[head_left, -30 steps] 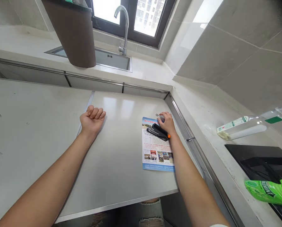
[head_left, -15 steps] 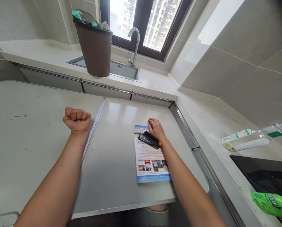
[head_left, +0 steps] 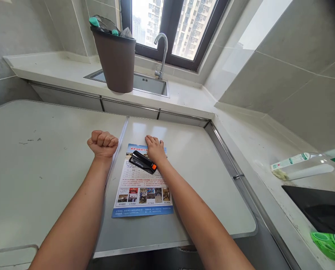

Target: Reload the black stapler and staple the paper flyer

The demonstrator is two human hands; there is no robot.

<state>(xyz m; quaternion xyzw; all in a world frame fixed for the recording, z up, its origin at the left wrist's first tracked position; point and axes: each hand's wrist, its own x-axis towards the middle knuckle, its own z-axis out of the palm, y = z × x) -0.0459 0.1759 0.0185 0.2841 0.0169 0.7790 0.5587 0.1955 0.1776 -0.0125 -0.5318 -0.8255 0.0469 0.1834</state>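
My left hand is closed in a fist over the seam of the white folding table, knuckles up, with nothing showing in it. My right hand lies flat with its fingers stretched past the top edge of a printed flyer, its palm resting on the sheet. On that flyer sits a black stapler with an orange end close to my right wrist. The wrist and forearm cover part of the flyer's right side.
Behind the table, a brown trash bin stands on the counter in front of a sink with a tap. At right are a clear plastic bottle, a black cooktop and a green bottle.
The flyer has slid left across the table along with my right hand, and the stapler rode on it. My fist appears slightly further right as the view shifts a little.
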